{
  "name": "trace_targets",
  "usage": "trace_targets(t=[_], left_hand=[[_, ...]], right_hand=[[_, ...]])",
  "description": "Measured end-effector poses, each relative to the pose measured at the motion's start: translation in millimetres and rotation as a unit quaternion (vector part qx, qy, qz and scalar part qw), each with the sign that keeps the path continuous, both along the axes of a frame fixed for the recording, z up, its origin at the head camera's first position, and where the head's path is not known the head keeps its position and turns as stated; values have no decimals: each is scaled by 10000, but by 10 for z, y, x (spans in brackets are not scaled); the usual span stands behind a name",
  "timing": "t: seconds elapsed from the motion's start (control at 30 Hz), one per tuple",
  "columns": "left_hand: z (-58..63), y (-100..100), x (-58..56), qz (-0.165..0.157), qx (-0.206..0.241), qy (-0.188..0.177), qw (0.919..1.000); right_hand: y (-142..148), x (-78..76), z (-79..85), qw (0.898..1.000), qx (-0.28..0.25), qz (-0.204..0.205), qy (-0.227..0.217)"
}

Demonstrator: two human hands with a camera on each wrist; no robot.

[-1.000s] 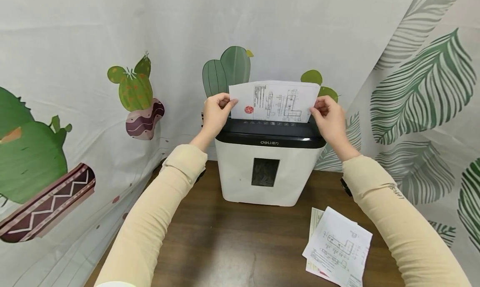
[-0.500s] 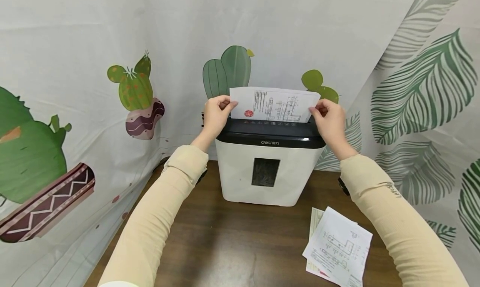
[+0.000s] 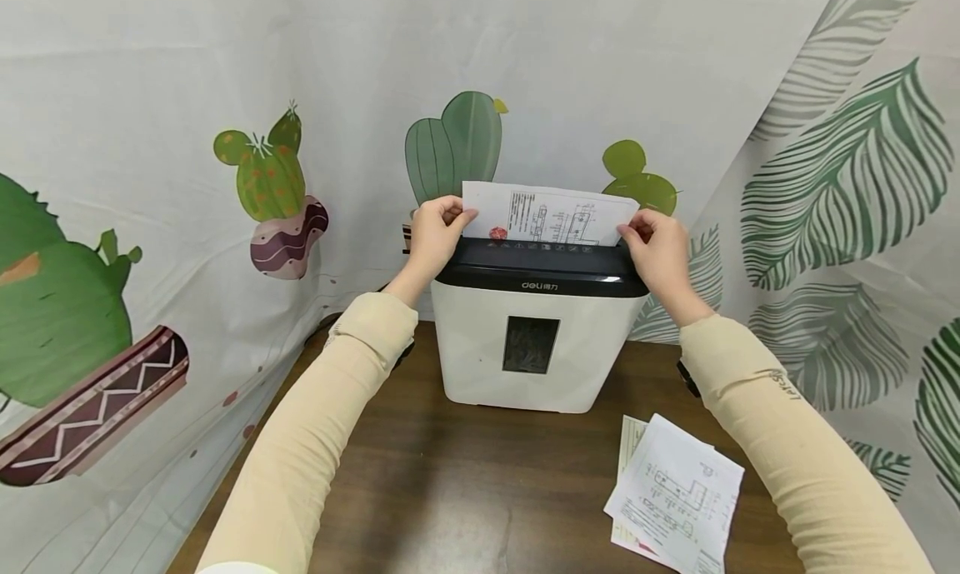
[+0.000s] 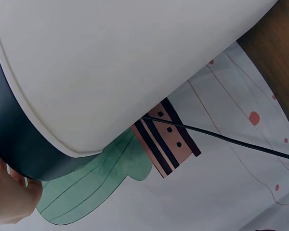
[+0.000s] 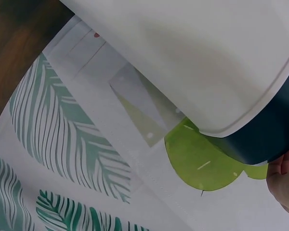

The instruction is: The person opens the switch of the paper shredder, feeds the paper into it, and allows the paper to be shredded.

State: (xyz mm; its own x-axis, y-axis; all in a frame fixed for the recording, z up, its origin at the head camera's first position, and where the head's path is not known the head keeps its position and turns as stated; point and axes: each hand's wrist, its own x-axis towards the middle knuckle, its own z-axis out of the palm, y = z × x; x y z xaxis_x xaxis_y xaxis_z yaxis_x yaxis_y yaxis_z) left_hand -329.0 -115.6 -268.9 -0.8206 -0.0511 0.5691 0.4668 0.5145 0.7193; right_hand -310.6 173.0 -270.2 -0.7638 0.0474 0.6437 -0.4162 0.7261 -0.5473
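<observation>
A printed sheet of paper (image 3: 551,214) with line drawings and a red stamp stands upright in the top slot of a white paper shredder (image 3: 480,341) with a black lid. At the sheet's left edge my left hand (image 3: 437,231) pinches it between thumb and fingers. My right hand (image 3: 660,249) pinches the opposite edge. Both hands are beside the ends of the lid. The wrist views show mostly the shredder's white sides, with part of the left hand (image 4: 14,197) and of the right hand (image 5: 284,185) at the frame edges; the paper is hidden there.
Several loose printed sheets (image 3: 675,491) lie overlapping on the brown wooden table (image 3: 450,482), in front of the shredder to the right. A black cord (image 4: 231,139) runs from behind the shredder. A curtain (image 3: 555,57) with cactus and leaf prints hangs behind the table.
The sheet has sunk lower into the shredder's slot, so less of it shows above the lid. Both hands still pinch its edges and have moved slightly down.
</observation>
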Motion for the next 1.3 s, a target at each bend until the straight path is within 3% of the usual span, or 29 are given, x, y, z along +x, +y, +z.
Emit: trace_targets(t=[0.87,1.3], left_hand=[[-88,-1,-28,8,-299,-86,9995],[-90,14,-8,-50,-210,-9,9998]], right_hand=[[-7,-36,-116,9996,244,108,-115],[-26,-12,-129,9990,376,234,-94]])
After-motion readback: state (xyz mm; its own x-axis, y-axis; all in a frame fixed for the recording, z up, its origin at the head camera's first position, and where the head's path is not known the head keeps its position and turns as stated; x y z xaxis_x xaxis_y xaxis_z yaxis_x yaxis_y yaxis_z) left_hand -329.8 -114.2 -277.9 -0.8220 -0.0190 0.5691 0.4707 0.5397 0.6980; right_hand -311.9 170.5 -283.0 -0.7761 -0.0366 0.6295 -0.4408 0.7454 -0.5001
